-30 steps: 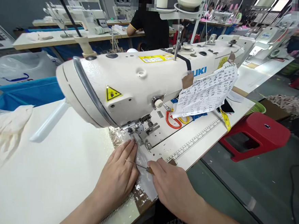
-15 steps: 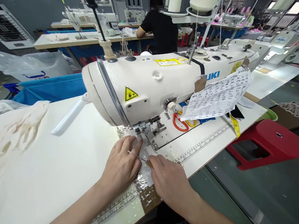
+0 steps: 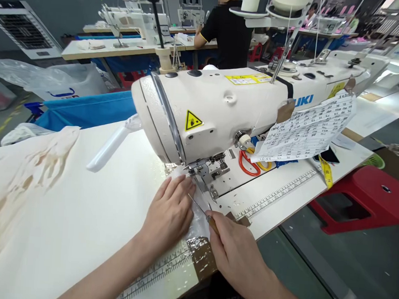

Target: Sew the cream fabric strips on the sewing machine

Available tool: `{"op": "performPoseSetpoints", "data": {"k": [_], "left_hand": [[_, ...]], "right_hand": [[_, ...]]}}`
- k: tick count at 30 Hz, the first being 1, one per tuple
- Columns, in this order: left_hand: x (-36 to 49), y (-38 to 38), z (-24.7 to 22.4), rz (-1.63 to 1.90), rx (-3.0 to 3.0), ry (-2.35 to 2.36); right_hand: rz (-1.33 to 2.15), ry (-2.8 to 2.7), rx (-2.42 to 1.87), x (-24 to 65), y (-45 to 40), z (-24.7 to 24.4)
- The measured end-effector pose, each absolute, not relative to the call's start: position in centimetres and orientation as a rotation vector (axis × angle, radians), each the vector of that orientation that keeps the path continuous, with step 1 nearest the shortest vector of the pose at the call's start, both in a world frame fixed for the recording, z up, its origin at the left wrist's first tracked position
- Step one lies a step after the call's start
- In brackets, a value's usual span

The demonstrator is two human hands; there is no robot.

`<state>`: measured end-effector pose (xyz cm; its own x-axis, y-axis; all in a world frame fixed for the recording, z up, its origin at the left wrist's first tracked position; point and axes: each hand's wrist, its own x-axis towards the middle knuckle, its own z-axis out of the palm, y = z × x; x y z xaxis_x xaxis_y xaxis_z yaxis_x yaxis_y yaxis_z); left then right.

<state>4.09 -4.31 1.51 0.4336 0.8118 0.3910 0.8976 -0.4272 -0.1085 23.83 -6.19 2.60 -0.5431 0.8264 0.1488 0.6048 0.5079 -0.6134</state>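
Note:
My left hand rests on the table by the needle area of a white sewing machine. Its fingers are bent and close together on a strip of thin white fabric, which runs towards the presser foot; the thumb is mostly hidden. In my right hand is an awl with a wooden handle, its fingers wrapped round it. The thin metal point slants up and left over the fabric, close to my left fingers. Red-handled scissors lie under the machine arm.
A handwritten paper sheet hangs from the machine. A printed ruler runs along the table edge, with a yellow tape measure nearby. Beige fabric lies at the left, a red stool stands right. Behind, a person sits at another table.
The view has shifted, so the machine and table appear farther right. My right hand has drawn slightly away from my left, showing more of the awl's handle. My left hand stays on the fabric.

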Motion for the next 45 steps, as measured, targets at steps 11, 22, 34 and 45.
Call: {"op": "performPoseSetpoints", "data": {"k": [11, 22, 34, 45], "left_hand": [[5.1, -4.8, 0.8, -0.394, -2.405, -1.441], [5.5, -5.2, 1.1, -0.350, -2.427, -1.486], [5.4, -5.5, 0.9, -0.341, -2.448, -1.467], [5.6, -5.6, 1.0, -0.354, -2.474, -1.514]], "right_hand": [[0.729, -2.338, -1.183, 26.1, -7.1, 2.8], [1.010, -2.097, -1.207, 29.7, -6.7, 3.1], [1.039, -2.066, -1.208, 29.8, -6.7, 3.0], [0.999, -1.965, -1.235, 29.8, -6.7, 2.4]]}}
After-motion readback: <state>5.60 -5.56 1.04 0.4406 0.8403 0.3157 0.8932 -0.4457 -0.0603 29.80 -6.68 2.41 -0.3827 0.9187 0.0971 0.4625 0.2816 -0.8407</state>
